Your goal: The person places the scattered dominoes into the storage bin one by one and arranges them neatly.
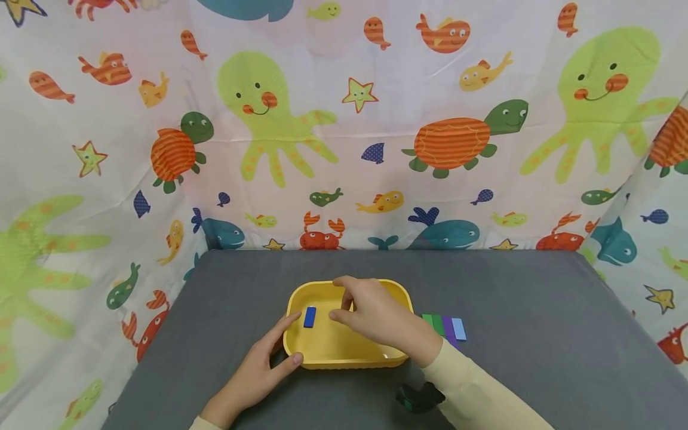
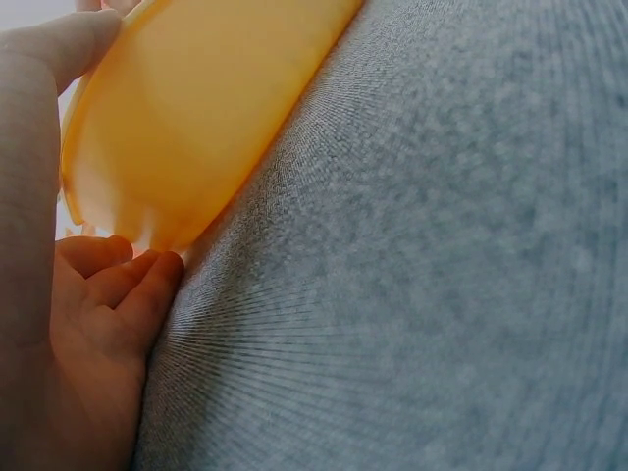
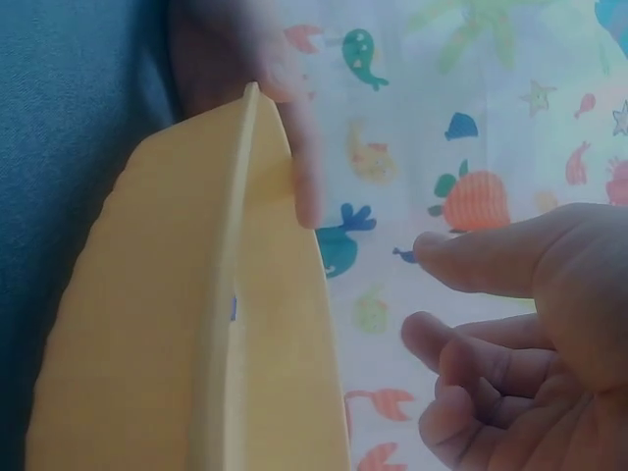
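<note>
A shallow yellow plastic tray (image 1: 349, 362) with rounded corners sits on the grey table. Its left end is held by my left hand (image 1: 263, 367), thumb at the near rim and fingers against the end wall. In the left wrist view, bent fingertips (image 2: 162, 265) meet the tray's wall (image 2: 196, 128) low down by the cloth. Inside the tray, toward the left, lies a small dark blue rectangular block (image 1: 310, 317). My right hand (image 1: 371, 310) hovers above the tray's middle; thumb and forefinger stand apart with nothing between them, as the right wrist view confirms.
Right of the tray, partly behind my right forearm, lie flat pieces in green (image 1: 437, 324), purple (image 1: 448, 328) and light blue (image 1: 458, 329). A black object (image 1: 420, 398) is on the table by my right sleeve. A sea-animal curtain (image 1: 344, 137) hangs around the table's back and sides.
</note>
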{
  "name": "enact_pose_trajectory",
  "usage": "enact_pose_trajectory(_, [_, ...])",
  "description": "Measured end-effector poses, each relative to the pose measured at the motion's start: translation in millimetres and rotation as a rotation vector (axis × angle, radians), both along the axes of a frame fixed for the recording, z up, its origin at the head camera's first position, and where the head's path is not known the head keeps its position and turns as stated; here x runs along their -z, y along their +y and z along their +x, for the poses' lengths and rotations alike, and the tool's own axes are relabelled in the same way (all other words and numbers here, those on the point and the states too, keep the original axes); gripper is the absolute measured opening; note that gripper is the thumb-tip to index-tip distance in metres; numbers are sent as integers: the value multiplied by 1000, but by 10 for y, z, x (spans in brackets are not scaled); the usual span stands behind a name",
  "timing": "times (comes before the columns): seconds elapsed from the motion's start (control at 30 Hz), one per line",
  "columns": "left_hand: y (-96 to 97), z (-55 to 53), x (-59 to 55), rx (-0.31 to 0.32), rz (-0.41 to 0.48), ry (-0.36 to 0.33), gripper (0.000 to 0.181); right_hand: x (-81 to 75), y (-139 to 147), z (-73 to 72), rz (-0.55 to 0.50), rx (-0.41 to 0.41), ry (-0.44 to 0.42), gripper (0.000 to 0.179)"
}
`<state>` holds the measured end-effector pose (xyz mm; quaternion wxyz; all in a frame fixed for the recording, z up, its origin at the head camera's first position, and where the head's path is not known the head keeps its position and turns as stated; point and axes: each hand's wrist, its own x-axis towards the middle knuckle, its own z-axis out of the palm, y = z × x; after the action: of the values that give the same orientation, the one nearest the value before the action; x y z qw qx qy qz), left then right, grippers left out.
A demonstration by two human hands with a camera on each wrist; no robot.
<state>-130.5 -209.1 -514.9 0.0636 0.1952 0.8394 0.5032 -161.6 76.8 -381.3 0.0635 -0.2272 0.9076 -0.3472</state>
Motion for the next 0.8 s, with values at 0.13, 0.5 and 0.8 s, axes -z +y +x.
enact_pose_trajectory(0.13, [-9, 1, 8, 9, 5, 19, 70, 14, 57, 35, 4, 27, 2, 59])
enact_pose_trajectory(0.5, [-10, -9, 29, 7, -3, 30, 70, 87, 235, 97, -22, 95, 51, 51])
enact_pose_trajectory(0.8, [8, -4, 6, 1, -1, 19, 71, 109, 390, 148, -62, 122, 85, 49])
